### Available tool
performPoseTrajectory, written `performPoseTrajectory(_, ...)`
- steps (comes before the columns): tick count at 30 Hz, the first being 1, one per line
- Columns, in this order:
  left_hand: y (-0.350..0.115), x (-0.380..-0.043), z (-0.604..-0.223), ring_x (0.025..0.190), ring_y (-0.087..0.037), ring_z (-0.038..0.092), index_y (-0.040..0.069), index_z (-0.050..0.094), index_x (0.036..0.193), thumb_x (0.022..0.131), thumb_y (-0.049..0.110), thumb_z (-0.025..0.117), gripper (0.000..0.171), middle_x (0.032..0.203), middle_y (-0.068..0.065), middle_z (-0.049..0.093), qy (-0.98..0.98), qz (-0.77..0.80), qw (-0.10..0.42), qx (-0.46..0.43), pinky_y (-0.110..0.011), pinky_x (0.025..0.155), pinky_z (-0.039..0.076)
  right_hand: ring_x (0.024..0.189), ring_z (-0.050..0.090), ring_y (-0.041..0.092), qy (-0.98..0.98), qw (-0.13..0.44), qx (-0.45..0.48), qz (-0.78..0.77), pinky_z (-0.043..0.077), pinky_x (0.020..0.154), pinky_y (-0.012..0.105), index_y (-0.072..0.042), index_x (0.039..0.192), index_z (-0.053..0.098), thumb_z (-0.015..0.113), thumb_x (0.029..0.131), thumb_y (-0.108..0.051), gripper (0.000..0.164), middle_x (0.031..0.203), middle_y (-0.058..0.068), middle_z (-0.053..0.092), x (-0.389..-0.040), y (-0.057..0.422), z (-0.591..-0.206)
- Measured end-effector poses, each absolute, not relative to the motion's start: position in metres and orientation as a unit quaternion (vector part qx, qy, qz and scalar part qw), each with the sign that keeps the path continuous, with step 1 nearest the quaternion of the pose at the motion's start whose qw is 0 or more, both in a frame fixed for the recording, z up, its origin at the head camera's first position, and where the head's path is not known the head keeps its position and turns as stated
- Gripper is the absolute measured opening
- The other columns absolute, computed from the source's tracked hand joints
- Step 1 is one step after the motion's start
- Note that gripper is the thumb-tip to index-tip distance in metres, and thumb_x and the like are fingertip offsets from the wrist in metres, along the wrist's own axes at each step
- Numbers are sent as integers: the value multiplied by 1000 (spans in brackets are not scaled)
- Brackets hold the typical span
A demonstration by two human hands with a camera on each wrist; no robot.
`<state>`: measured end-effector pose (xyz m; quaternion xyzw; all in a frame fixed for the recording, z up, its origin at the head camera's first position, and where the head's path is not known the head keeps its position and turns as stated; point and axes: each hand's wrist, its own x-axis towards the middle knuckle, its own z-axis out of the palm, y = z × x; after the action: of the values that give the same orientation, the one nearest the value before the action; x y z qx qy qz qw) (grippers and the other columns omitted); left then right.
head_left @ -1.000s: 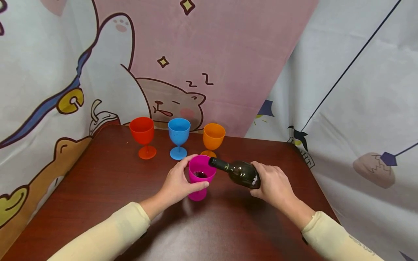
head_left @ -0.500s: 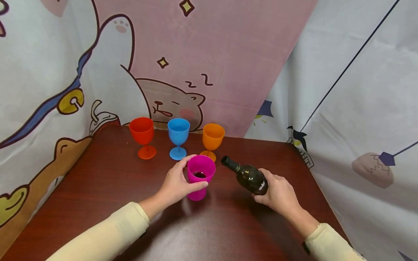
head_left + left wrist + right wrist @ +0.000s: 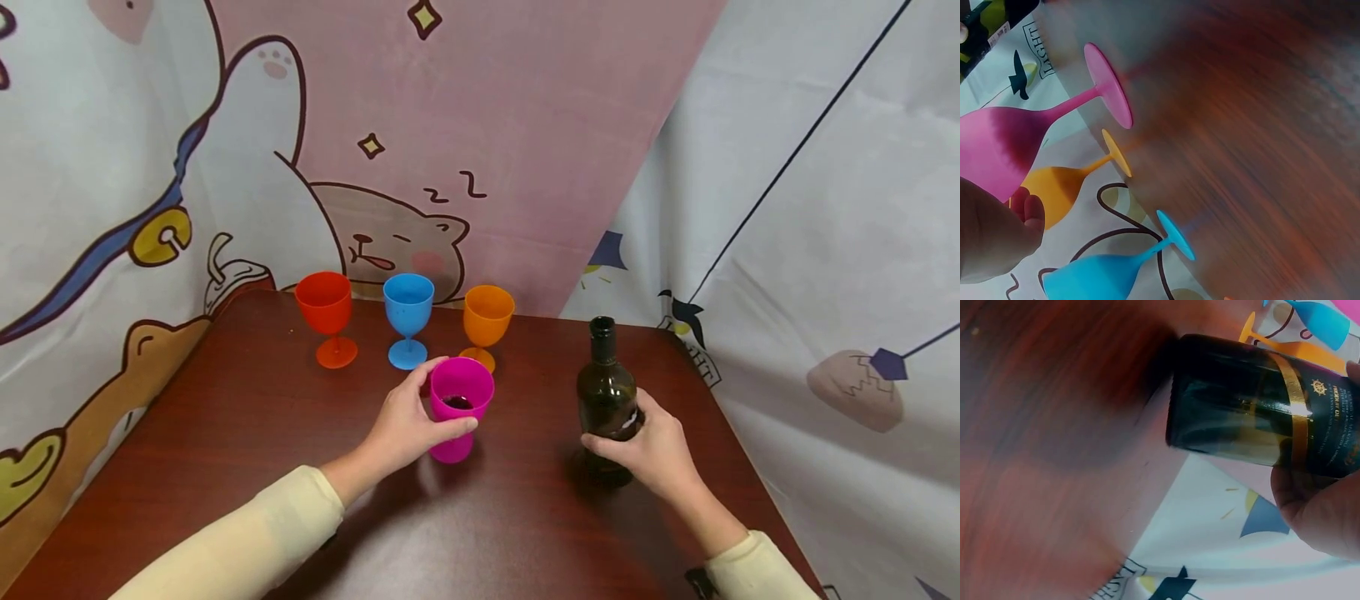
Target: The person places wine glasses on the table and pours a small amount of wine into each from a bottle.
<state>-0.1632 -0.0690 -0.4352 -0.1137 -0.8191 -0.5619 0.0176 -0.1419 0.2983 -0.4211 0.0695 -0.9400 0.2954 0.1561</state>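
Observation:
My left hand (image 3: 405, 429) grips the bowl of a magenta goblet (image 3: 462, 375), fingers behind and thumb in front. Dark liquid lies inside the bowl. In the left wrist view the goblet (image 3: 1007, 140) shows its stem and round foot. To the right, my right hand (image 3: 656, 446) holds a dark green wine bottle (image 3: 603, 383) round its body, nearly upright with its mouth uncapped. The right wrist view shows the bottle's (image 3: 1229, 403) base close to the tabletop; whether it touches, I cannot tell. A gold band and printed label mark its side.
Behind, a red goblet (image 3: 326, 304), a blue goblet (image 3: 408, 307) and an orange goblet (image 3: 488, 315) stand in a row along the far edge of the dark wooden table (image 3: 247, 417). Cartoon-printed cloth (image 3: 525, 150) hangs around the back and sides.
The bottle has moved right, away from the magenta goblet, and swung from tilted to nearly upright, lowering toward the table. My left hand and the magenta goblet have stayed put.

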Motion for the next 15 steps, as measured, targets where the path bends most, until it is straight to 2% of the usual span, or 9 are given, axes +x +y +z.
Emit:
performPoseTrajectory(7,-32,-178,-434,124,-18,66,20,54,151,75,36,99,90,136,4,69,-810,-570,27,-135,-40,98,63,89,67,10,-935,126,31,331,55,74,27,-18,130,66,98,76,-39,66,103,6,78,-137,313,-421)
performPoseTrajectory(15,33,-207,-437,125,-21,64,19,48,154,80,38,95,90,138,-1,67,-801,-582,14,-141,-39,98,63,83,70,7,-925,115,31,360,57,71,25,-14,127,65,98,78,-35,63,101,10,78,-135,319,-428)
